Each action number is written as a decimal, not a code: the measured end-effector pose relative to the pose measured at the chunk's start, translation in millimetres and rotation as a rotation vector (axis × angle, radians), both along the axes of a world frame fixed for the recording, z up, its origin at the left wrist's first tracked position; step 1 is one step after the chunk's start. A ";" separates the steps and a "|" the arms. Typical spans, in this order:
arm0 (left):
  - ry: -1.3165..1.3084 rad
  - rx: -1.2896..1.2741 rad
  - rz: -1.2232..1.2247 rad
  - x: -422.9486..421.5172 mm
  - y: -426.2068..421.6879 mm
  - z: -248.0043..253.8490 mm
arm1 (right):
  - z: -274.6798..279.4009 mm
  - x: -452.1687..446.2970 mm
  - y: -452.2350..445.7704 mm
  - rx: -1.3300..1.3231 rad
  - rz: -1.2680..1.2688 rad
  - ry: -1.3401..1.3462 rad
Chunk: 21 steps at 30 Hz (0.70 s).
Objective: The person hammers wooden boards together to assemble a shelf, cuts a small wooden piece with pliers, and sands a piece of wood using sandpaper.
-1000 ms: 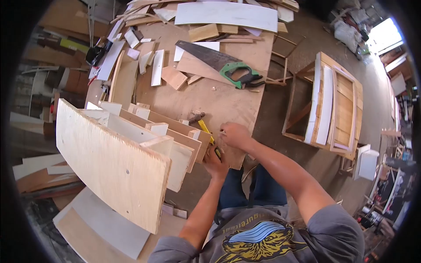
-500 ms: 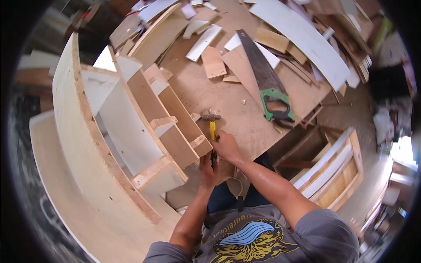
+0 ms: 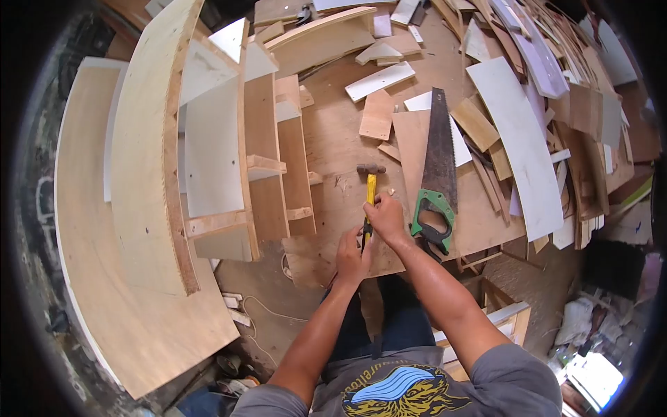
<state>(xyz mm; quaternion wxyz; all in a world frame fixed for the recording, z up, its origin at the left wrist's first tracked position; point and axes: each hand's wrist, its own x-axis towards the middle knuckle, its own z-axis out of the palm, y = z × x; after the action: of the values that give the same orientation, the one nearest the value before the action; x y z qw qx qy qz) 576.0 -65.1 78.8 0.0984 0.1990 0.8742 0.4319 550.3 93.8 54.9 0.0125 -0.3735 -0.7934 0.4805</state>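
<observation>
Right hand (image 3: pixel 388 217) and left hand (image 3: pixel 353 257) are both gripping the hammer (image 3: pixel 371 187) over the worktop (image 3: pixel 337 139). Saw (image 3: pixel 438 149) is lying near the right wrist, so a sideways swing could be knocking it.

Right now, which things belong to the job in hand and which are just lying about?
Job in hand:
hammer, held by left hand and right hand
compartmented wooden frame, probably

Lying about:
handsaw
long white board
wood offcuts
</observation>
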 end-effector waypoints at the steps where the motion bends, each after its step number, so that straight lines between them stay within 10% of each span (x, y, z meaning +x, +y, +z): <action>1: 0.018 0.002 0.009 2.3 1.6 0.7 | -2.4 -1.0 2.5 0.055 0.021 -0.015; 10: -0.324 0.389 0.646 0.0 -57.5 -34.0 | 26.5 -7.3 8.7 0.321 0.204 0.114; 19: 0.002 0.195 0.217 -18.6 -16.4 53.1 | 30.4 -114.7 35.9 0.276 0.273 0.451; 21: -0.249 0.354 0.363 -18.0 1.3 38.8 | 29.0 -151.5 45.7 0.247 0.282 0.467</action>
<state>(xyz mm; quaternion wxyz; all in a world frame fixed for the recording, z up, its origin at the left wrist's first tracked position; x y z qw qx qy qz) 558.0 -63.9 117.6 0.0896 -0.0015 0.7877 0.6095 398.8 139.5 84.0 0.1729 -0.1346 -0.8656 0.4503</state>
